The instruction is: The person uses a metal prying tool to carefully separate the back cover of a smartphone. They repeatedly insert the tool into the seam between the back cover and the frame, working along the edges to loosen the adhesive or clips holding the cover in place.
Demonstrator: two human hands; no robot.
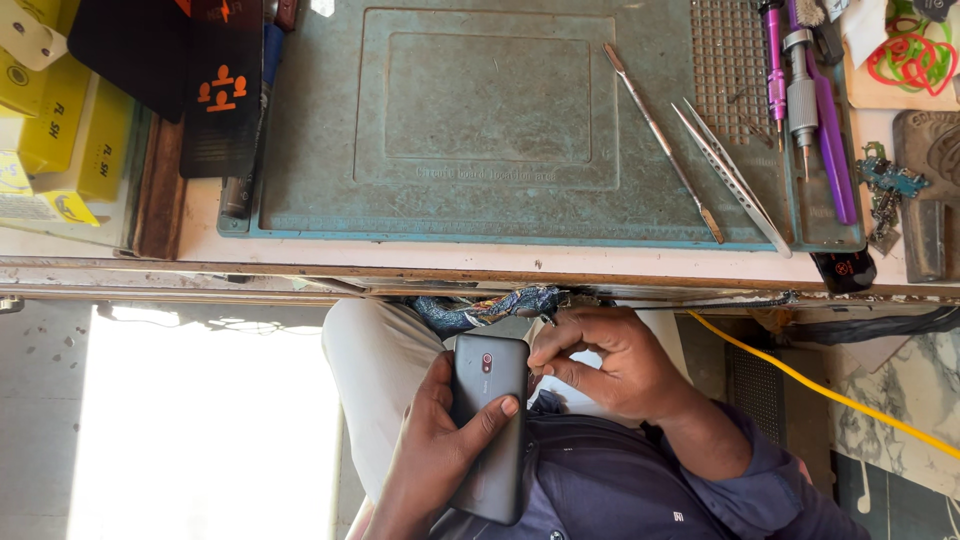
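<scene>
My left hand [425, 455] grips a dark grey smartphone [492, 450] over my lap, below the workbench edge. The phone's back faces up, with its small camera lens near the top, and my thumb lies across it. My right hand [612, 365] is beside the phone's upper right edge, with its fingertips pinched together against that edge. Whether something small sits between those fingers is hidden.
On the bench lies a teal work mat [300, 150] with a thin metal pry tool [660, 140], tweezers [732, 178] and screwdrivers [802, 90]. Yellow boxes [60, 130] and dark panels [215, 90] are at the left. Small circuit parts [890, 185] and rubber bands [915, 60] sit at the right. A yellow cable [820, 390] runs under the bench.
</scene>
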